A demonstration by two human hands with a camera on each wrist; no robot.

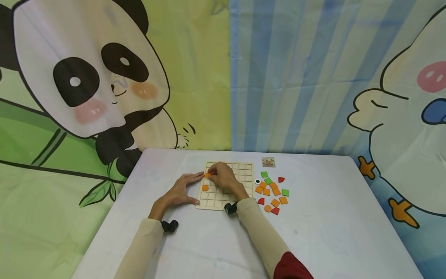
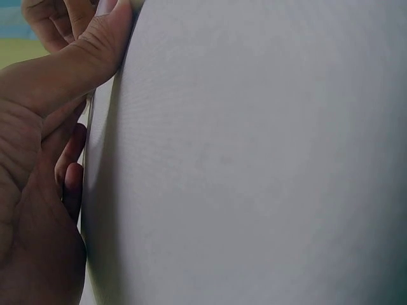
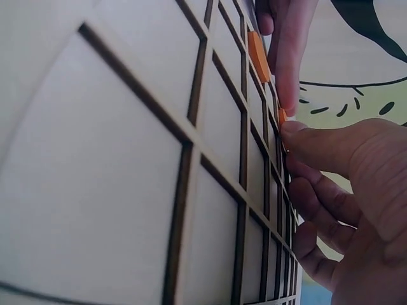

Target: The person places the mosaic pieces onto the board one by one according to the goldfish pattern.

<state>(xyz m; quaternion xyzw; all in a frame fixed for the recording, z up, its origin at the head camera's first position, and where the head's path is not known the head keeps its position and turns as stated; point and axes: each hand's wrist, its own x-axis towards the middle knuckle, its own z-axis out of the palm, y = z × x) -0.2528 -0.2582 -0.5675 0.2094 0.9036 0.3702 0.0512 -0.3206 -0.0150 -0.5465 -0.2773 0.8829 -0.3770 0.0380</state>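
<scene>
A pale wooden board with a grid of square cells lies on the table. My right hand reaches over it and pinches a small orange tile at the upper left cells. In the right wrist view the thumb lies against this orange tile, and the other fingers curl beneath. A second orange piece, with a rounded outline, sits in a cell nearer me. My left hand is spread along the board's left edge, index fingertip near the top and thumb by the near corner.
Right of the board lie loose orange tiles, green tiles, red quarter-round pieces, an orange disc and a black-and-white round piece. A small patterned card lies behind them. Printed curtains stand behind the white table.
</scene>
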